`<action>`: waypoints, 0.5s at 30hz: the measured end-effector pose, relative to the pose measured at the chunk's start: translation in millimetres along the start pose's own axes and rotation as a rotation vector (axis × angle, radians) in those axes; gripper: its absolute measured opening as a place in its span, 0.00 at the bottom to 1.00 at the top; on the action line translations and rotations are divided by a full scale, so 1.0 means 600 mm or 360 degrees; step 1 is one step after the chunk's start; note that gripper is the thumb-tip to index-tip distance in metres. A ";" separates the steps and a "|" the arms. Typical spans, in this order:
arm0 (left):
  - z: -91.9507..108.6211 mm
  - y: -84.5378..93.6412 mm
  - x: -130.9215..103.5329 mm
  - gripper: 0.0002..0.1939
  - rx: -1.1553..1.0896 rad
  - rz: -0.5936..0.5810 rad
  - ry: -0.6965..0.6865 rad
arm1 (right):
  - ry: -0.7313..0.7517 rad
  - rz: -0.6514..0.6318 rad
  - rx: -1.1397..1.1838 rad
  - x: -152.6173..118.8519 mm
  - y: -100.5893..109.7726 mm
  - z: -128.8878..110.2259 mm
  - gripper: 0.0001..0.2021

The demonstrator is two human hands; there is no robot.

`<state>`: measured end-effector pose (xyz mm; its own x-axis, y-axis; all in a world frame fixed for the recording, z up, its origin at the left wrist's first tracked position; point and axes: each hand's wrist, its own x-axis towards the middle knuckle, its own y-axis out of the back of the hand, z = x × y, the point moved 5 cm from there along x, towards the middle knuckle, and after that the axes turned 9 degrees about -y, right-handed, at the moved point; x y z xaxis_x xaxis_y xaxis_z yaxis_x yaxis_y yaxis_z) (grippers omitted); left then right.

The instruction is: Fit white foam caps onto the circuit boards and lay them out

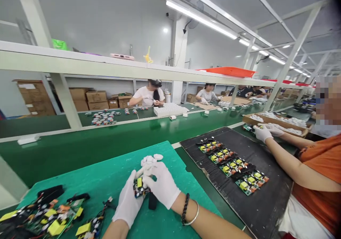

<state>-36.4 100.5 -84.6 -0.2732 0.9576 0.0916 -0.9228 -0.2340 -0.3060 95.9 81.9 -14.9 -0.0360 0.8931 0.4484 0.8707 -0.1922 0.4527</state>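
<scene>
My left hand [129, 200], in a white glove, is closed around a small circuit board [139, 186] with a yellow transformer on it. From the right, my gloved right hand [163, 185] reaches over the same board, thumb and forefinger curled together near its upper side. Whatever lies between those fingertips is hidden. A black flat piece [152, 200] hangs below the board, under my right hand. Just beyond my fingers, a little heap of white pieces [149, 159] rests on the green mat [106, 175].
Populated boards [53, 217] are piled at the lower left. Rows of joined boards [234, 164] lie on a black sheet [191, 145] to the right. Beside it a co-worker's gloved hands [263, 132] handle a board. A green conveyor belt [87, 148] runs behind, below a shelf [106, 63].
</scene>
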 end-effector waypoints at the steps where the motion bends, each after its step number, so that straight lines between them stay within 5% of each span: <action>1: -0.002 0.000 0.002 0.30 -0.0019 -0.0002 0.0011 | 0.0016 0.0002 0.0034 -0.002 0.000 -0.002 0.06; 4: -0.010 -0.003 0.005 0.26 -0.0115 -0.0067 0.0111 | -0.0027 -0.0092 0.0190 -0.002 -0.003 0.003 0.05; 10: -0.007 -0.006 0.004 0.21 -0.0163 -0.0174 0.0201 | -0.0230 -0.0695 0.0516 0.016 0.002 0.032 0.10; 15: 0.001 -0.015 -0.013 0.20 -0.0448 -0.0254 0.0371 | -0.0253 -0.0702 0.0432 0.014 0.015 0.029 0.15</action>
<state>-26.1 95.2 -82.0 -0.0337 0.9983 -0.0485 -0.8293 -0.0550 -0.5560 112.0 94.4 -20.4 -0.3701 0.9200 0.1290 0.8861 0.3079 0.3466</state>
